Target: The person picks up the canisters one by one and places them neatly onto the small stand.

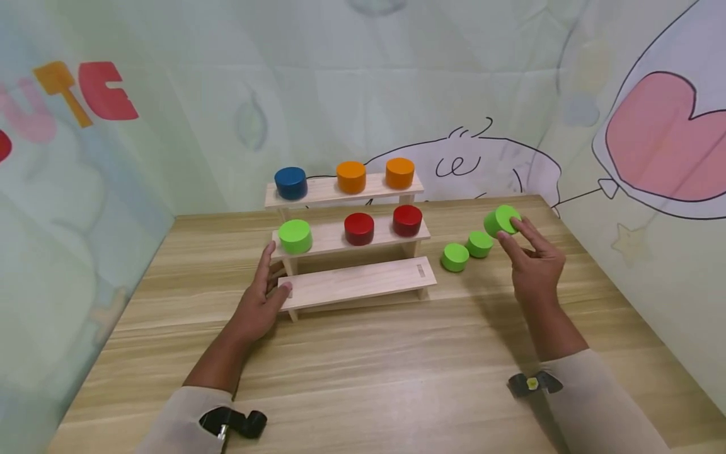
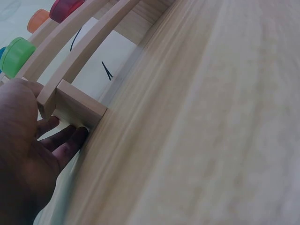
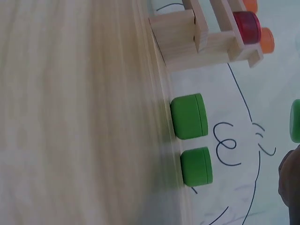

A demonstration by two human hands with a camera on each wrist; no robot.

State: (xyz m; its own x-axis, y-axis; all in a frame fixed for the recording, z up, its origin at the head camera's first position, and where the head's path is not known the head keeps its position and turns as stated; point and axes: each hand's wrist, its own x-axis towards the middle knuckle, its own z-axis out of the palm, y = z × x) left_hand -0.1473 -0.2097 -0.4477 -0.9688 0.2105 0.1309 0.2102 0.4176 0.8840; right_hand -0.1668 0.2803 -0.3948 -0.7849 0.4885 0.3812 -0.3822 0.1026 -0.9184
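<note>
Handheld green block (image 1: 496, 221), lettering (image 1: 58, 78) perhaps "UTE"

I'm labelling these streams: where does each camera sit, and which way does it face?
Head: worn on the head, facing forward and down at the three-tier pale wooden rack; left hand, right hand and both light sleeves show.
Left wrist: on that wrist, facing along the wood-grain tabletop to the rack's left end; the left hand shows.
Right wrist: on that wrist, facing two green cylindrical blocks and the rack's right end; part of the right hand shows.
Shared: head and right wrist both show those blocks.
</note>
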